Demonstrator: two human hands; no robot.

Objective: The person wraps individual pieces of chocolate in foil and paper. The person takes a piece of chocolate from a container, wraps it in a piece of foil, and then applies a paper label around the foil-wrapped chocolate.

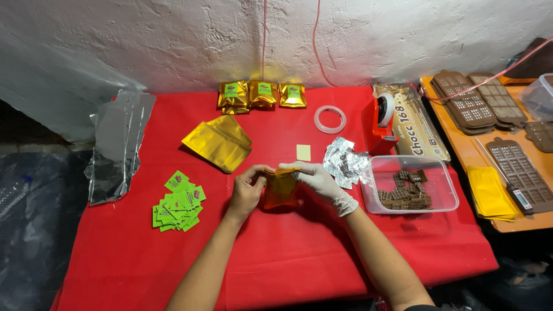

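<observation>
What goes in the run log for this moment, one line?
left hand: grips gold pouch | right hand: gloved, pinches pouch top | chocolate tub: right

The right hand point(322, 181) wears a thin white disposable glove; the left hand point(247, 190) and both forearms are bare.

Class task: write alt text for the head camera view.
Two hands, the left hand bare and the right hand gloved, hold a gold pouch over a red table, beside green labels and a tub of chocolate pieces.

- Gold pouch point(281, 189): glossy foil, held by both hands.
- Right hand point(319, 179): smooth white glove, probably latex.
- Table point(288, 253): matt red cloth.
- Container point(410, 184): clear plastic.
- Wall point(173, 40): rough white plaster.
</observation>
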